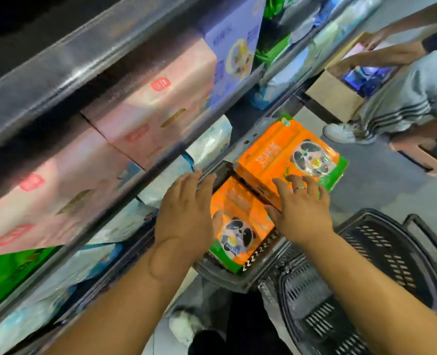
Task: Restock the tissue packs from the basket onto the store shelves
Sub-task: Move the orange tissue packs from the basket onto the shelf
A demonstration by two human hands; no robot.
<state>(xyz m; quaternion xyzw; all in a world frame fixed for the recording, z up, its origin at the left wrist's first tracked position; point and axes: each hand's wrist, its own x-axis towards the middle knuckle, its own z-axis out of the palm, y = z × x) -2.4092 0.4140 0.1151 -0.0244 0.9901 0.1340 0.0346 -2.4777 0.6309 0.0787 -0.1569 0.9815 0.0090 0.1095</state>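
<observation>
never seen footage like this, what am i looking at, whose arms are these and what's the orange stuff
There is no machine here. The one picture comes from a camera worn on a person's head, looking down at their own bare arms. They face store shelves filled with pink boxes. The orange things are two tissue packs with panda pictures. The right hand lies with spread fingers on the upper pack. The left hand reaches along the left edge of the lower pack, its thumb over it. Neither pack is clearly gripped. A black basket stands at the right. Another person is further along the aisle beside a cardboard box.
</observation>
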